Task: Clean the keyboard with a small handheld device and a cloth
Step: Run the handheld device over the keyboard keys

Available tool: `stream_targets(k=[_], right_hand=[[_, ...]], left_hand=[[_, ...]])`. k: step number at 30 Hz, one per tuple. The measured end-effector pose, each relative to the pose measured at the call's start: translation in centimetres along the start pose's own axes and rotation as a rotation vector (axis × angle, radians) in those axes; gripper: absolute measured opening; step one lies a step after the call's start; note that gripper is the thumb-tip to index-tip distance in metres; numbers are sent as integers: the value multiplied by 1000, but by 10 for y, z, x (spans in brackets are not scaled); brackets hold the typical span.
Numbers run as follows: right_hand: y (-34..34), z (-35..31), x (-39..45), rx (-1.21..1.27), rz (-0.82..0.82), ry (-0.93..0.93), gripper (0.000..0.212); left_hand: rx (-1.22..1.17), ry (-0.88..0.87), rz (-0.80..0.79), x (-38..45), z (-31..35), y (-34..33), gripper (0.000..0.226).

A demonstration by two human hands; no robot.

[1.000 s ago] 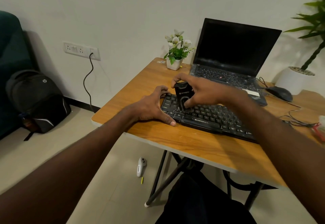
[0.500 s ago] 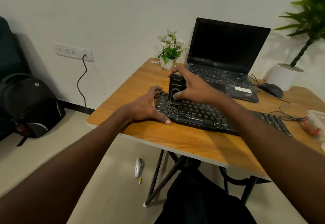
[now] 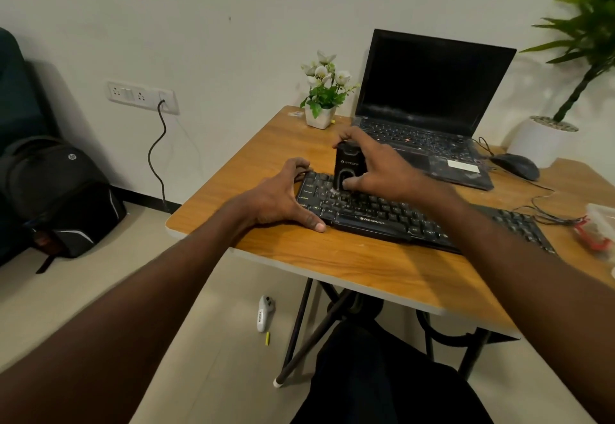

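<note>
While gripped, device point(image 3: 347, 167) upright.

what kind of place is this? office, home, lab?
Likely a home workspace or small office corner. A folding wooden table holds an open laptop and a black Zebronics keyboard, a backpack sits on the floor by the wall, and potted plants decorate it.
</note>
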State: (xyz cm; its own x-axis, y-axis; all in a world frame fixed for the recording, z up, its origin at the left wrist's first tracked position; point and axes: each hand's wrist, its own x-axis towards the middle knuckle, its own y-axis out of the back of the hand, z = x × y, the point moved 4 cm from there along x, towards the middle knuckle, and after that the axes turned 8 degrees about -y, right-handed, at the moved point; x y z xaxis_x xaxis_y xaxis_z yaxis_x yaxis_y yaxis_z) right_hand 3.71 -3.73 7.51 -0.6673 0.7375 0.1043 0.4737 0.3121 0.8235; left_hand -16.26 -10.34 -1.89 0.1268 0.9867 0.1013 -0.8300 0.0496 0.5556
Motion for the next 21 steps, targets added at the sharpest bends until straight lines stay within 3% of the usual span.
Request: stream_targets(k=[4,10,14,19,21], right_hand=[[15,2,0,-166,-75,-58,72],[12,21,-20,74,35,-71,71],[30,22,-27,-157,7,-78,75],[7,7,-33,55,55,31,69],[8,10,-37,42,-3,41,67]], left_hand=[[3,-2,-11,0,2,0,145],[-9,-10,-12,0,4,-1,143],[6,7,-8,-1,4,-2,147],[10,0,-17,-1,5,-1,142],[10,6,-23,-2,7,-1,140]])
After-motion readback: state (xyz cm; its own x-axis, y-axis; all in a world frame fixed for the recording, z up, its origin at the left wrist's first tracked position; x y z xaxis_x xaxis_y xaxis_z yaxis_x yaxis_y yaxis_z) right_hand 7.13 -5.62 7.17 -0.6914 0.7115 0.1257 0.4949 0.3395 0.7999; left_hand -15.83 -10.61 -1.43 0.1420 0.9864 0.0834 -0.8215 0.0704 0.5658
